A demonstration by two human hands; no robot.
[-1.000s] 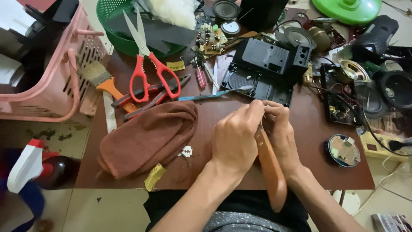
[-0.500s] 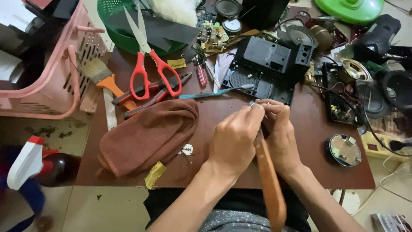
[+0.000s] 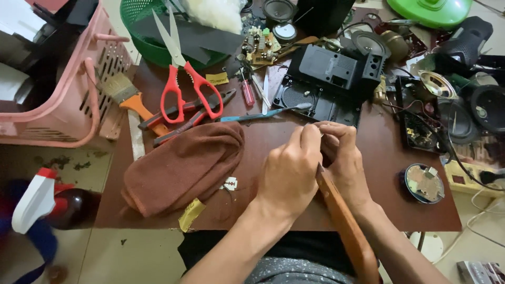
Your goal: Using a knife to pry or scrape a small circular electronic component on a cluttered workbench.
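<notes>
Small metal piece [image 3: 317, 128] — barely visible, pinched between fingertips of left hand [image 3: 290, 171] and right hand [image 3: 344, 167], centre of frame, just below the black plastic casing [image 3: 327, 79]. Too small to tell shape; pale and shiny. Both hands pressed together around it, with a long orange-brown handle [image 3: 344, 226] running down between them. Seemingly mid-work — casing open, scissors [image 3: 181, 79] and brown cloth [image 3: 181, 165] lying idle at left.
</notes>
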